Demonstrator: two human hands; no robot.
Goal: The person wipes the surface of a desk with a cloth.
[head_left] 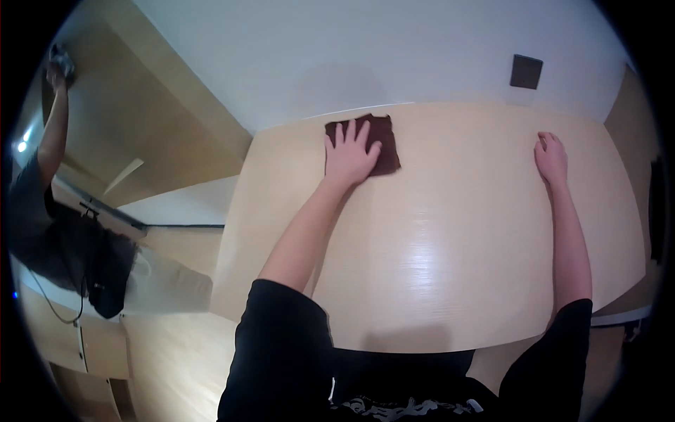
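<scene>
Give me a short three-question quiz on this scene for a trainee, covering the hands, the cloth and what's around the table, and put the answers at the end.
1. Multiple choice: which of the wearer's hands lies on the dark cloth?
a) right
b) left
c) both

2. True or false: the dark square plate on the wall is nearer the right hand than the left hand.

3. Fill in the blank: at the table, the wearer's sleeves are ____ in colour.

Key:
1. b
2. True
3. Black
</scene>
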